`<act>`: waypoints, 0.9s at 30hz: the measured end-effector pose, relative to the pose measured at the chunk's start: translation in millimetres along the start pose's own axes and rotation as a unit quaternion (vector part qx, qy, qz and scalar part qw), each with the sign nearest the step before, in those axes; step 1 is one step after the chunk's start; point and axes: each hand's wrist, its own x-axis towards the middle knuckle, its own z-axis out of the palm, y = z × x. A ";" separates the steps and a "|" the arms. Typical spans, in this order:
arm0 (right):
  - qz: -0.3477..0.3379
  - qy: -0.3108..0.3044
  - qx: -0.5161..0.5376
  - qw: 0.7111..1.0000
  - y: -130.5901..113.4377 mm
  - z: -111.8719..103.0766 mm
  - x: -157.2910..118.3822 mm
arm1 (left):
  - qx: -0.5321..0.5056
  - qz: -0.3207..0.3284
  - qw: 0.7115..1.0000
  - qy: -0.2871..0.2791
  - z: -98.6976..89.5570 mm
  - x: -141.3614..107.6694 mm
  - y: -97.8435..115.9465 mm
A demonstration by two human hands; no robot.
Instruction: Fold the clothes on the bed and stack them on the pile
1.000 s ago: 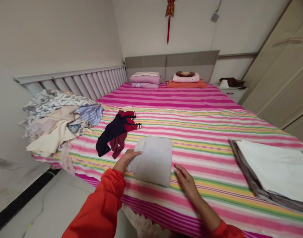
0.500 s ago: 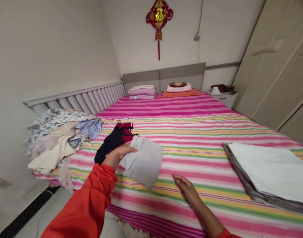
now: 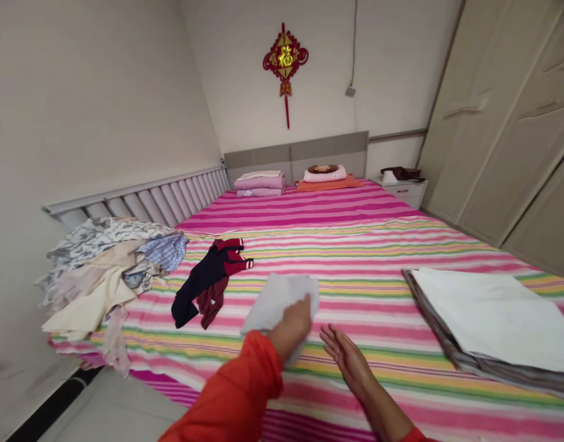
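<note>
A folded light-grey cloth (image 3: 275, 298) is over the near middle of the striped bed sheet (image 3: 356, 264). My left hand (image 3: 295, 322), slightly blurred, grips the cloth near its right side and hides part of it. Just to the right, my right hand (image 3: 344, 353) holds nothing; its fingers are stretched out and it does not touch the cloth. A navy and red garment (image 3: 211, 273) lies spread on the bed, left of the cloth.
A heap of loose clothes (image 3: 111, 264) covers the bed's left edge by the white railing (image 3: 139, 190). A flat stack of folded cloth (image 3: 498, 319), white on top, lies at the right. Folded bedding (image 3: 261, 183) and pillows (image 3: 325, 177) are at the headboard.
My left hand has carried the grey cloth to the right, away from the navy and red garment, which shows more fully. My right hand has stayed nearly in place.
</note>
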 end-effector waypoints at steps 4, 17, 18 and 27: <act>0.006 0.023 -0.010 1.000 -1.1 -1.6 -1.1 | 0.008 -0.009 1.000 -0.020 31.9 -11.5 2.7; 0.038 0.073 -0.029 0.996 4.0 -1.6 4.5 | -0.396 -0.035 0.858 0.326 -162.9 -61.0 -102.5; 0.042 0.070 -0.035 0.996 1.3 -0.5 6.2 | -0.424 -0.041 0.833 0.352 -173.0 -71.3 -115.0; 0.052 0.035 -0.092 0.994 -12.6 34.5 15.4 | -0.441 -0.074 0.846 0.290 -154.5 -49.2 -128.1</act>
